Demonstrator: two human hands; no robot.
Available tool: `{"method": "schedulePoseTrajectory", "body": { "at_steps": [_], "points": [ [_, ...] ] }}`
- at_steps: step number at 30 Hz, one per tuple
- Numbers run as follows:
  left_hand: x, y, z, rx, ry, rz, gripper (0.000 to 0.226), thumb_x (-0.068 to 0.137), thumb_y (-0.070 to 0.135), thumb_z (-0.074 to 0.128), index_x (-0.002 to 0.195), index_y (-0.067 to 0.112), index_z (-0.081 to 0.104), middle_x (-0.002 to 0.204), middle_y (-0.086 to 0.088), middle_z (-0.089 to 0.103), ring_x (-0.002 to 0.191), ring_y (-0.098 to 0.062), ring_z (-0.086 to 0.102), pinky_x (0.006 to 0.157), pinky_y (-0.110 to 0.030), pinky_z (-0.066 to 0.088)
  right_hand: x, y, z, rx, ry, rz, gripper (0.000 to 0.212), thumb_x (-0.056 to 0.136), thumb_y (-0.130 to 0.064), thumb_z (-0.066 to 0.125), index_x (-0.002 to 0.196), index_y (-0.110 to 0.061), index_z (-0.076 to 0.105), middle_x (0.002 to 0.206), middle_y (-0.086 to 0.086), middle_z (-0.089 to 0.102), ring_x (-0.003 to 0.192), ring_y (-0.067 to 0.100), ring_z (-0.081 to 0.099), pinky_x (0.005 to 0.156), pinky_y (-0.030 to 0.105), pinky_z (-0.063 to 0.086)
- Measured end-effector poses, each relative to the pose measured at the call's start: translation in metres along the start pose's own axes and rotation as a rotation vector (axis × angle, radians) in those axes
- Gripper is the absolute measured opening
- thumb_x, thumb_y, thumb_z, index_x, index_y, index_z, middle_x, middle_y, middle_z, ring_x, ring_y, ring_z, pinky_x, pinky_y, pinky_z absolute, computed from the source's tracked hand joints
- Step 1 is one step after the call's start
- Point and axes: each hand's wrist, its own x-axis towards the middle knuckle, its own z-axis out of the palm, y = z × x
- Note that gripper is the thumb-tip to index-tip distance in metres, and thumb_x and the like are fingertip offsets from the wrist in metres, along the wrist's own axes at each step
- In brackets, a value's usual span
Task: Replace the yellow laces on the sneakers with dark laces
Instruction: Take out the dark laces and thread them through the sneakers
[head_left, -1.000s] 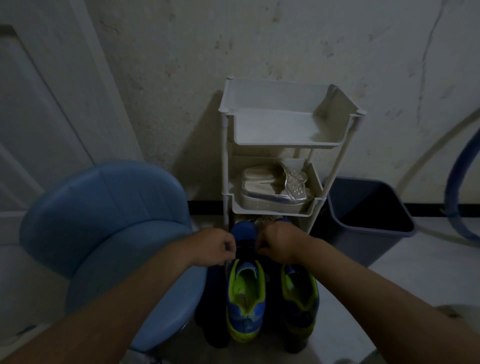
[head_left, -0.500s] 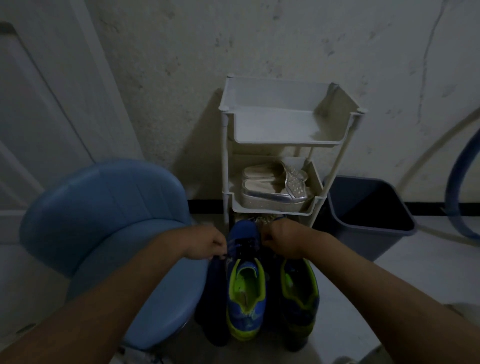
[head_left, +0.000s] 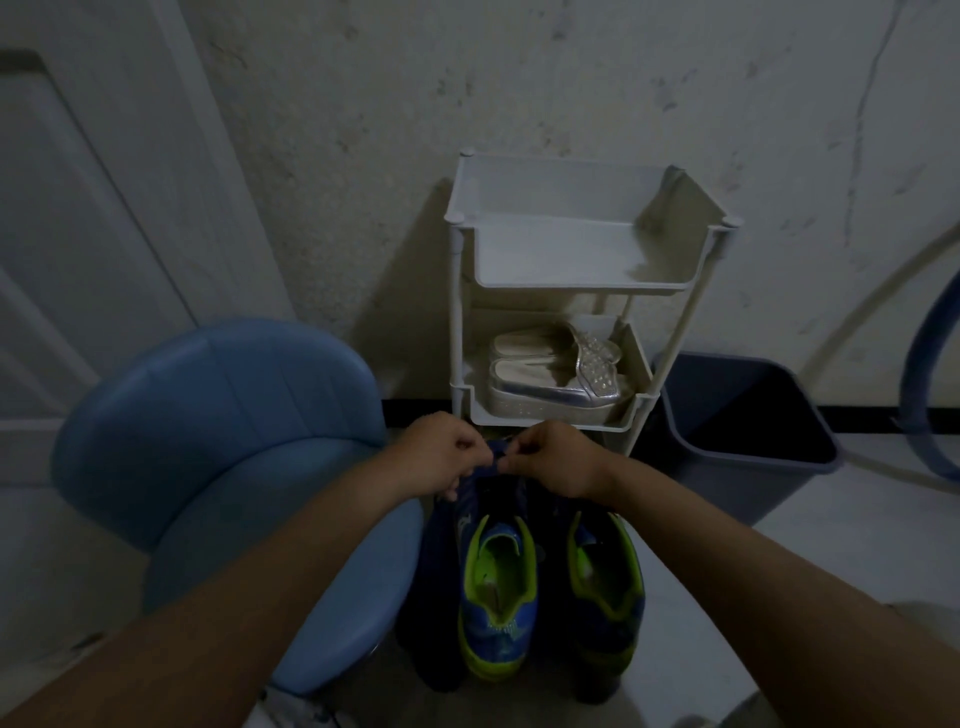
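Observation:
Two blue sneakers with lime-green lining stand side by side on the floor, heels toward me: the left sneaker (head_left: 497, 597) and the right sneaker (head_left: 605, 587). Over the toe end of the left sneaker, my left hand (head_left: 441, 462) and my right hand (head_left: 553, 460) meet, fingers curled. Each seems to pinch a dark lace end, too dim and small to make out clearly. The toe and lacing area are hidden under my hands. No yellow lace shows.
A blue padded chair (head_left: 218, 441) stands close on the left. A white tiered rack (head_left: 571, 270) against the wall holds silver sandals (head_left: 556, 379). A dark bin (head_left: 743, 431) sits at the right, with a hose behind it. A white door is far left.
Both hands moved up and toward the toe of the left sneaker and came closer together, now nearly touching.

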Motion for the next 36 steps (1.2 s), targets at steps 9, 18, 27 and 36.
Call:
{"method": "schedulePoseTrajectory", "body": {
  "at_steps": [9,18,27,36],
  "points": [
    [0.002,-0.021,0.043,-0.114,0.013,-0.027,0.026,0.090,0.019,0.069,0.064,0.016,0.069,0.045,0.015,0.051,0.046,0.006,0.043,0.051,-0.014,0.034,-0.002,0.003,0.000,0.111,0.063,0.107,0.018,0.082,-0.024,0.077,0.083,-0.006,0.077,0.069,-0.002,0.064,0.062,0.005,0.056,0.061,0.021,0.045],
    [0.002,-0.011,0.050,-0.450,0.086,-0.268,0.016,0.099,0.014,0.054,0.096,0.003,0.065,0.077,-0.003,0.066,0.029,0.001,0.040,0.032,-0.013,0.027,-0.012,-0.007,-0.016,-0.595,-0.126,0.101,0.030,0.090,-0.031,0.062,0.102,-0.006,0.073,0.106,0.016,0.069,0.097,0.028,0.064,0.085,0.036,0.052],
    [0.022,-0.034,0.058,0.141,0.016,0.099,0.015,0.085,0.021,0.072,0.071,0.014,0.071,0.066,0.001,0.064,0.061,-0.006,0.058,0.056,-0.021,0.038,-0.010,-0.027,-0.029,-0.546,-0.151,-0.129,0.020,0.092,-0.030,0.061,0.104,-0.022,0.076,0.098,-0.003,0.072,0.089,0.011,0.064,0.083,0.029,0.051],
    [0.013,-0.041,0.067,-0.285,0.133,0.095,0.019,0.086,0.013,0.073,0.067,0.010,0.073,0.055,0.011,0.060,0.054,0.003,0.051,0.055,-0.015,0.037,0.007,0.018,-0.007,-0.322,0.091,-0.041,0.011,0.080,-0.024,0.076,0.089,-0.019,0.080,0.087,-0.007,0.074,0.080,0.004,0.064,0.075,0.021,0.050]
  ]
}}
